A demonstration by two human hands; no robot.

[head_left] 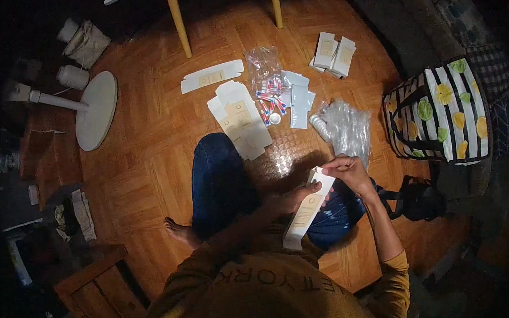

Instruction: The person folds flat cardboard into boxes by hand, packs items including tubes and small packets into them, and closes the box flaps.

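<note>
A long white box with a tan label stands tilted over my lap. My left hand is wrapped round its side, thumb across the front. At its top end, the fingers of my right hand pinch the end flap. Flat unfolded white cartons lie on the floor beyond my knee, with one more flat piece behind them. Small red, white and blue tubes, a round white item and pale flat packets lie beside them.
Clear plastic bags lie in front of my right hand. White boxes are piled farther back. A striped fruit-print bag stands at the right. A round white stand base is at the left, and a wooden stool at the lower left.
</note>
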